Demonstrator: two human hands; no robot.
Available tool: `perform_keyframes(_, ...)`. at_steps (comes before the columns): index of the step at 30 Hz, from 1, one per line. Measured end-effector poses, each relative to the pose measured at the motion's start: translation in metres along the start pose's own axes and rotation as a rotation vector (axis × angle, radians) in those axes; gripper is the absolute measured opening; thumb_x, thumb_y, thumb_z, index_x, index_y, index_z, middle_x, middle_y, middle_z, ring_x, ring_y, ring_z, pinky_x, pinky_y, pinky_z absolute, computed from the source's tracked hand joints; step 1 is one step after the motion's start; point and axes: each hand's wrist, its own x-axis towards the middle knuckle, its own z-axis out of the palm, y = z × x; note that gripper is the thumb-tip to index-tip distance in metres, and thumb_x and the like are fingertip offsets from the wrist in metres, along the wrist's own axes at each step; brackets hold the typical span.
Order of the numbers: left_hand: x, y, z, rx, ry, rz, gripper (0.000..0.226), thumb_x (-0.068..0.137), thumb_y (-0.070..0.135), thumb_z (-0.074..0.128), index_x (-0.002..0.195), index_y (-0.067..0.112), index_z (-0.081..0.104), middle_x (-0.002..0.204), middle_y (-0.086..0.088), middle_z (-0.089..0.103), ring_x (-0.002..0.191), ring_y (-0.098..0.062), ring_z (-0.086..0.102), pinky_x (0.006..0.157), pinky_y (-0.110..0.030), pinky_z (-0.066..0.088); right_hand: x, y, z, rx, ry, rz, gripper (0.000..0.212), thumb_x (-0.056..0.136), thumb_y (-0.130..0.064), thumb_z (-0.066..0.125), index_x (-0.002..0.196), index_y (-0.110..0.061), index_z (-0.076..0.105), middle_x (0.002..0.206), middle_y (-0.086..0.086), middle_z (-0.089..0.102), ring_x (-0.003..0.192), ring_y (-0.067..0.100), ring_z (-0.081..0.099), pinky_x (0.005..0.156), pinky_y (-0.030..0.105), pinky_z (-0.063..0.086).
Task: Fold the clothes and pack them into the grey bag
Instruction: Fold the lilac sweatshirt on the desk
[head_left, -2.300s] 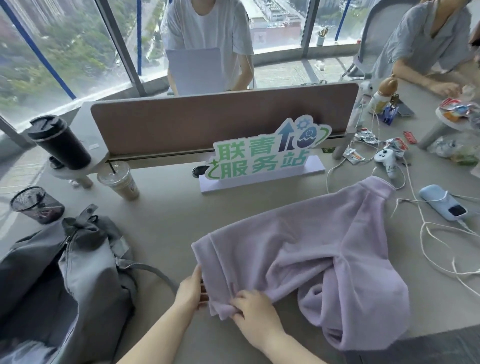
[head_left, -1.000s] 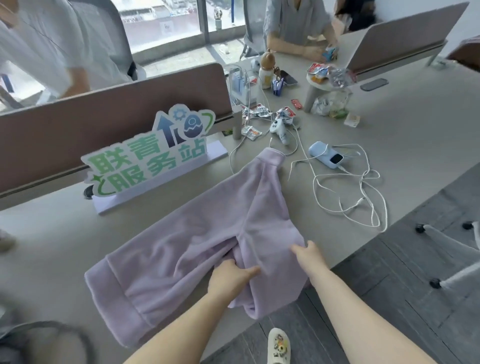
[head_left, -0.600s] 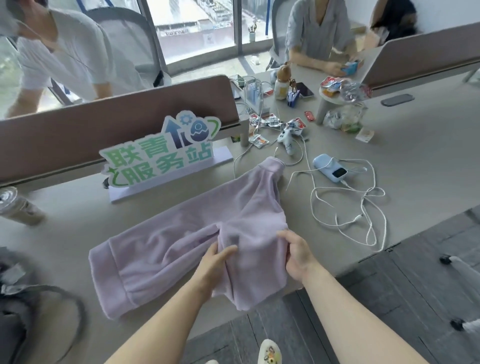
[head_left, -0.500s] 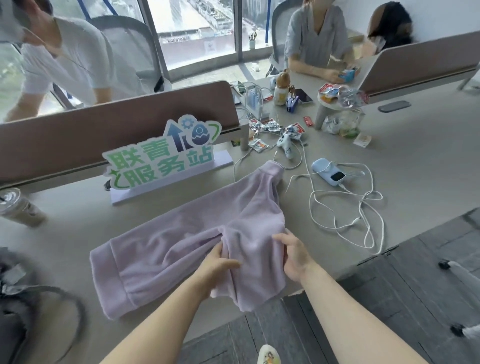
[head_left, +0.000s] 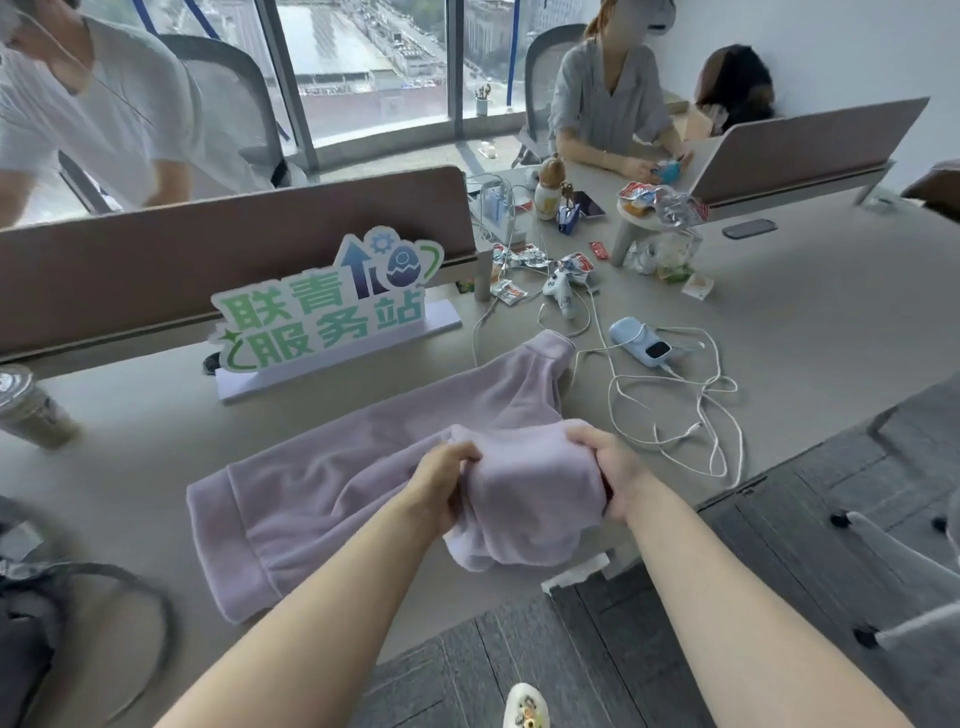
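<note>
A lilac fleece sweater (head_left: 332, 483) lies spread across the table, its hem toward the left and its collar toward the back right. My left hand (head_left: 441, 486) and my right hand (head_left: 610, 467) each grip one side of a bunched sleeve part of it, lifted above the table's front edge. The grey bag (head_left: 26, 623) shows only partly at the far left edge, with its strap looping on the table.
A green-lettered sign (head_left: 327, 312) stands behind the sweater. White cables (head_left: 685, 415), a blue device (head_left: 641, 349), a white controller and snack packets lie to the right. A drink cup (head_left: 31, 410) stands at left. People sit beyond the brown divider (head_left: 234, 244).
The view swung right, away from the bag. My hands moved from the hem to the sleeve end, gripped it and raised it up off the table edge.
</note>
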Motion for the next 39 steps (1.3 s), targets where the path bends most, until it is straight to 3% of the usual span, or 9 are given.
perform_keyframes(4,0.019,-0.006,-0.008,-0.002,0.157,0.047,0.029,0.062,0.030,0.063,0.083,0.010,0.058,0.059,-0.005,0.047,0.050,-0.020,0.041,0.052,-0.023,0.031,-0.014,0.004,-0.001,0.295,-0.095,-0.185,0.034,0.089,-0.024,0.053,0.063,-0.015,0.072,0.062,0.003,0.066,0.062,0.018,0.064,0.065,0.029,0.046)
perform_keyframes(9,0.021,-0.030,-0.016,0.355,0.050,-0.058,0.052,0.071,0.044,0.070,0.102,0.003,0.066,0.084,-0.018,0.069,0.074,-0.031,0.062,0.072,-0.033,0.051,-0.022,0.016,0.002,-0.148,-0.005,-0.121,0.027,0.086,-0.013,0.061,0.110,-0.002,0.068,0.099,0.019,0.069,0.090,0.028,0.064,0.081,0.037,0.049)
perform_keyframes(14,-0.007,-0.018,-0.001,-0.117,-0.015,0.064,0.018,0.076,0.027,0.052,0.061,0.018,0.046,0.048,-0.001,0.046,0.046,-0.021,0.041,0.051,-0.024,0.030,-0.048,0.001,0.009,-0.175,0.051,-0.063,0.021,0.081,-0.028,0.063,0.092,-0.012,0.073,0.086,0.011,0.069,0.080,0.024,0.063,0.074,0.032,0.046)
perform_keyframes(17,-0.002,-0.022,-0.003,-0.330,-0.164,0.004,0.034,0.087,0.036,0.044,0.098,0.014,0.066,0.096,-0.009,0.069,0.084,-0.024,0.060,0.068,-0.030,0.043,-0.067,0.012,0.006,0.099,-0.032,-0.146,0.034,0.092,-0.039,0.053,0.095,-0.013,0.074,0.086,0.009,0.072,0.081,0.023,0.067,0.075,0.032,0.050)
perform_keyframes(20,0.001,-0.036,-0.010,-0.271,-0.188,-0.029,0.039,0.093,0.034,0.043,0.114,0.010,0.065,0.113,-0.010,0.069,0.096,-0.028,0.062,0.074,-0.032,0.049,-0.070,0.042,0.000,-0.021,-0.007,-0.020,0.042,0.091,-0.036,0.060,0.121,-0.008,0.067,0.114,0.016,0.070,0.106,0.030,0.066,0.093,0.038,0.050)
perform_keyframes(24,-0.002,-0.069,-0.015,0.012,-0.037,-0.077,0.020,0.083,0.034,0.061,0.084,0.015,0.064,0.070,-0.006,0.057,0.056,-0.020,0.053,0.054,-0.023,0.042,-0.070,0.084,-0.016,-0.071,0.134,0.041,0.035,0.087,-0.021,0.066,0.117,-0.004,0.069,0.113,0.016,0.071,0.110,0.034,0.065,0.093,0.038,0.051)
perform_keyframes(27,-0.006,-0.107,-0.020,0.211,-0.118,-0.154,0.039,0.067,0.032,0.073,0.098,0.008,0.068,0.088,-0.010,0.071,0.077,-0.028,0.068,0.072,-0.039,0.059,-0.070,0.123,-0.024,-0.035,0.162,0.133,0.036,0.088,-0.025,0.064,0.116,-0.003,0.070,0.111,0.015,0.072,0.105,0.032,0.068,0.088,0.036,0.052)
perform_keyframes(31,-0.004,-0.128,-0.021,0.156,-0.127,-0.111,0.040,0.054,0.019,0.070,0.092,0.006,0.069,0.085,-0.008,0.070,0.078,-0.026,0.061,0.066,-0.032,0.046,-0.064,0.148,-0.029,0.067,0.179,0.128,0.035,0.094,-0.025,0.055,0.114,-0.001,0.070,0.113,0.016,0.071,0.109,0.032,0.065,0.100,0.042,0.046)
perform_keyframes(39,0.006,-0.149,-0.017,0.400,0.009,-0.121,0.047,0.055,0.013,0.051,0.099,0.005,0.065,0.075,-0.009,0.064,0.058,-0.022,0.056,0.056,-0.028,0.044,-0.042,0.172,-0.048,-0.424,0.242,0.251,0.007,0.076,-0.009,0.064,0.080,-0.005,0.059,0.091,0.012,0.061,0.077,0.024,0.052,0.068,0.032,0.038)
